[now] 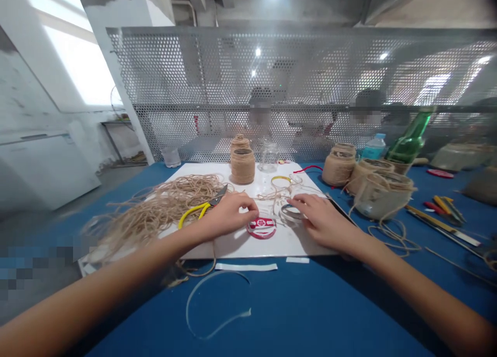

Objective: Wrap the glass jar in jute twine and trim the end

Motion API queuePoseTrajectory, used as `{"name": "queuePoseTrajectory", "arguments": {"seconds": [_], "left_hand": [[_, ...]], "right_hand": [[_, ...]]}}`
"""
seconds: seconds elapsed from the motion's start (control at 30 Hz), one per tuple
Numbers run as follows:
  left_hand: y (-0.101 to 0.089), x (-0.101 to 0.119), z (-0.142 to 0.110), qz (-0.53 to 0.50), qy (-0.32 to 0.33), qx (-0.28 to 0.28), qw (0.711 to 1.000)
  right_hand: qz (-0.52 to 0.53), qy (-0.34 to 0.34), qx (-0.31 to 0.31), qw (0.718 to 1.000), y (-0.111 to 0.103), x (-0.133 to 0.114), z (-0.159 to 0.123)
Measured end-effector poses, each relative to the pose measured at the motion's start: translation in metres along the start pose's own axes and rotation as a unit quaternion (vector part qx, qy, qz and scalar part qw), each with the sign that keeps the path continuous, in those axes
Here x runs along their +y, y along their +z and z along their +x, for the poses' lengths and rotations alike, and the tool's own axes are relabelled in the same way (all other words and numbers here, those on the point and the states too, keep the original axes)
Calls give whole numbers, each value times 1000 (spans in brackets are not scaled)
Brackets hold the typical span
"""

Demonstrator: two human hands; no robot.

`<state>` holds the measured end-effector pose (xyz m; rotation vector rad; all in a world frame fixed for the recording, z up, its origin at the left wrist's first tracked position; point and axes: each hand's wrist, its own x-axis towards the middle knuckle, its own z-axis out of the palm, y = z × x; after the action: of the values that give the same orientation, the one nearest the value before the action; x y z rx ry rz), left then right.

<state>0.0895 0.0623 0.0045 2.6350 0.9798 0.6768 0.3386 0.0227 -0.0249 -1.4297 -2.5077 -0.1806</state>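
Note:
My left hand [235,212] is closed, its thumb and fingertips pinched together at the edge of a red-and-white disc, like a tape roll, [261,227] lying on the white board [233,247]. Whatever sits between those fingertips is too small to make out. My right hand [320,219] reaches in from the other side, fingers and thumb around a pale tape roll [290,212]. Beside my left wrist lie yellow-handled scissors [194,212], blades pointing away, against a tangled heap of jute twine [171,204]. Twine scraps [272,194] are scattered beyond my hands.
Behind stand a twine-wrapped jar [243,166] and a clear glass jar [268,157], before a perforated metal screen [217,87]. More wrapped jars [338,165], a green bottle [411,137] and pliers [446,209] are at right. A clear strip [190,315] curls on the blue table [287,310].

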Motion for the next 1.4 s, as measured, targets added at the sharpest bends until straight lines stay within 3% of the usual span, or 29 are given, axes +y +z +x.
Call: {"name": "queuePoseTrajectory", "arguments": {"seconds": [0.17, 0.37, 0.47, 0.67, 0.87, 1.07, 1.23, 1.4], "left_hand": [[-3, -5, -6, -7, 2, -7, 1000], [-7, -11, -9, 22, 18, 11, 1000], [-10, -11, -9, 26, 9, 15, 1000], [1, -12, -14, -13, -12, 17, 1000], [14, -6, -16, -1, 41, 34, 999], [2, -4, -17, -22, -37, 25, 999], [-1, -10, -21, -37, -99, 22, 994], [-4, -14, -21, -45, -95, 34, 994]], "right_hand": [[15, -20, -49, 998, -2, -6, -1], [-47, -56, 40, 997, 4, -18, 14], [-112, -96, 33, 989, 10, -22, 27], [-164, -95, 14, 982, 13, -9, 38], [-164, -61, 16, 984, 10, 6, 44], [-107, 13, 43, 993, 14, 5, 52], [-53, -28, -6, 998, 14, -13, 37], [-71, -5, -10, 997, 17, -23, 32]]}}
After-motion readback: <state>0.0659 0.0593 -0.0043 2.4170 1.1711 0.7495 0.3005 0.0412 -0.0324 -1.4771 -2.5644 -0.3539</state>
